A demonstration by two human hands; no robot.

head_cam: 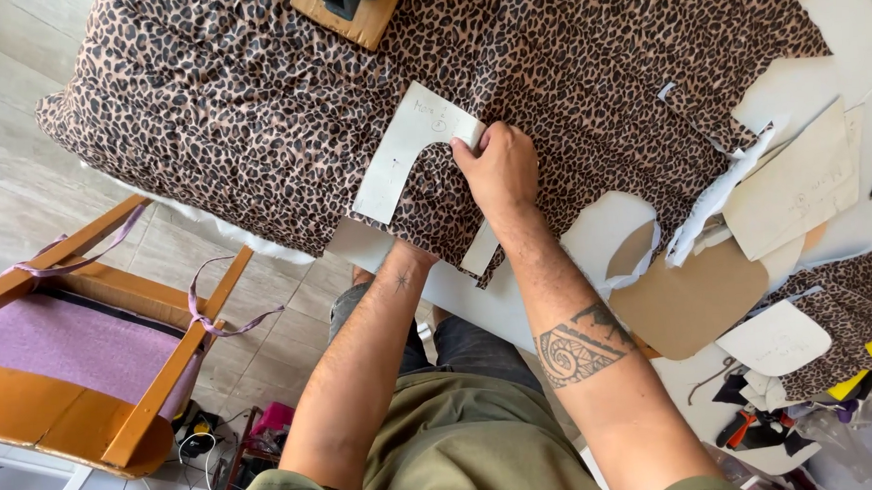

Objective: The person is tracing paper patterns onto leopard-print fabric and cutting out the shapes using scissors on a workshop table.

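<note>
The white paper pattern (405, 156) is pinched at its upper edge by the closed right hand (496, 169) on the leopard-print fabric (254, 106); the left hand, hidden beneath, should be kept flat so the cloth is smoothed.

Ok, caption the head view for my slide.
Right hand presses a white paper pattern piece onto leopard-print fabric; left hand hidden beneath it.

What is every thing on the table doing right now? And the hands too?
Leopard-print fabric: spread over the table, edge hanging off.
White paper pattern: lying flat on the fabric.
Right hand: pressing the pattern's edge down.
Left hand: hidden under the fabric, only the wrist shows.
Brown card piece: lying flat on the table.
Wooden chair: standing beside the table, nobody sitting.
</note>
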